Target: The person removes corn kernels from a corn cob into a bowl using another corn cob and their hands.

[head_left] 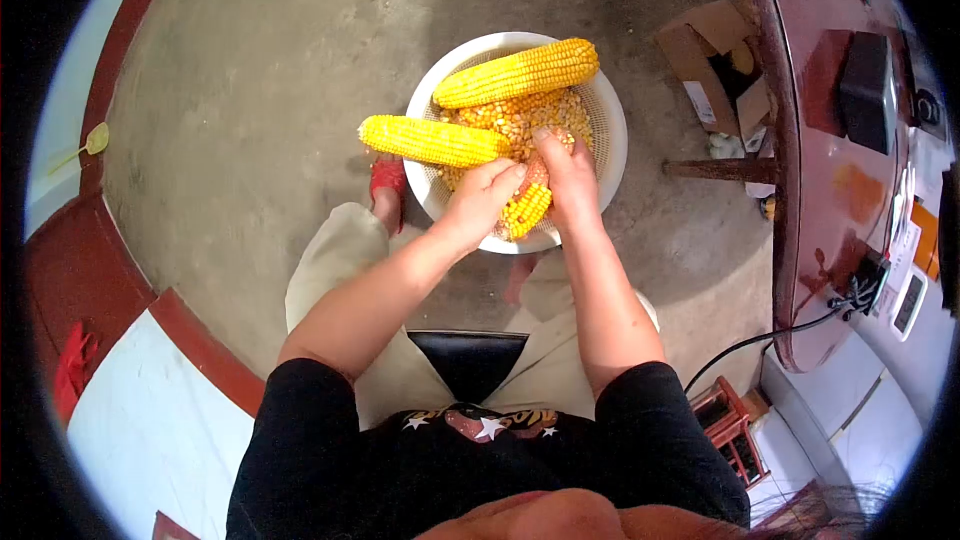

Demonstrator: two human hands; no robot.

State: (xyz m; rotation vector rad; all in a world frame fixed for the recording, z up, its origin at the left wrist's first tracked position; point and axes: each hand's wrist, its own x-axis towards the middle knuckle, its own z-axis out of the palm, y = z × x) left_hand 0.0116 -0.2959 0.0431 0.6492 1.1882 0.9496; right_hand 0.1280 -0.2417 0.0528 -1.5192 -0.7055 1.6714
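Both of my hands are closed around a partly stripped corn cob [527, 208], its lower end still covered in yellow kernels and a reddish bare patch showing above. My left hand [482, 202] grips it from the left, and my right hand [568, 180] wraps it on the right, with some kernels by the thumb. Beneath them stands a white plastic basket [420, 90] holding loose corn kernels [515, 122]. One full ear of corn [517, 73] lies across the back of the basket. Another ear of corn [435, 141] rests over the left rim, next to my left hand.
A reddish-brown table [800, 240] runs along the right, with a black box [866, 90] and a cable [760, 338] on it. Under its edge sits an open cardboard box [712, 65]. Concrete floor [270, 90] surrounds the basket. A red slipper [388, 178] shows at the left.
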